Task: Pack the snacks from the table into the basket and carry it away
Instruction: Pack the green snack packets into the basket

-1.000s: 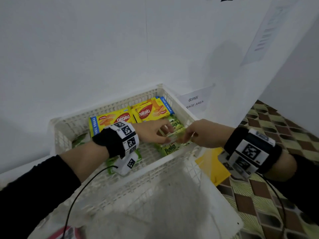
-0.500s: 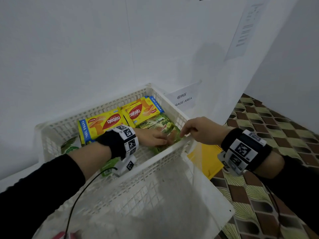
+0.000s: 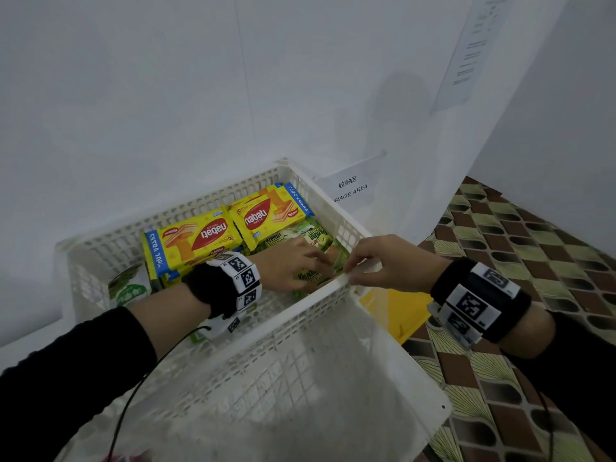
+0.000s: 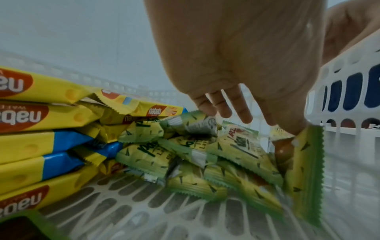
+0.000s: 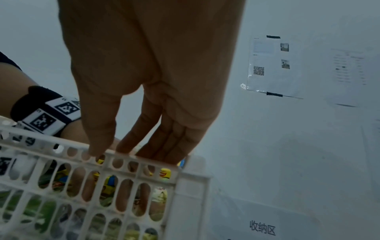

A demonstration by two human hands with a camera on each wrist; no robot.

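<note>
A white slotted basket (image 3: 300, 303) stands by the wall. It holds yellow Nabati wafer packs (image 3: 200, 235) at the back and green snack packets (image 3: 313, 235) at the right. My left hand (image 3: 300, 261) is inside the basket, its straight fingers lying on the green packets. In the left wrist view the fingers (image 4: 226, 108) spread over the green packets (image 4: 236, 146) and the thumb touches one standing on edge against the basket wall (image 4: 337, 68). My right hand (image 3: 366, 261) pinches the near-right rim of the basket (image 5: 185, 186), thumb (image 5: 98, 138) outside and fingers inside.
A green and white pack (image 3: 128, 288) leans in the basket's left corner. A "STORAGE AREA" sign (image 3: 350, 188) lies right of the basket. Below my right wrist is a yellow sheet (image 3: 396, 308), then patterned floor (image 3: 516, 261). A white surface (image 3: 333, 411) stretches in front.
Both hands held a green packet above the basket a second ago. It now lies inside under my left hand. My right hand let go and took the rim.
</note>
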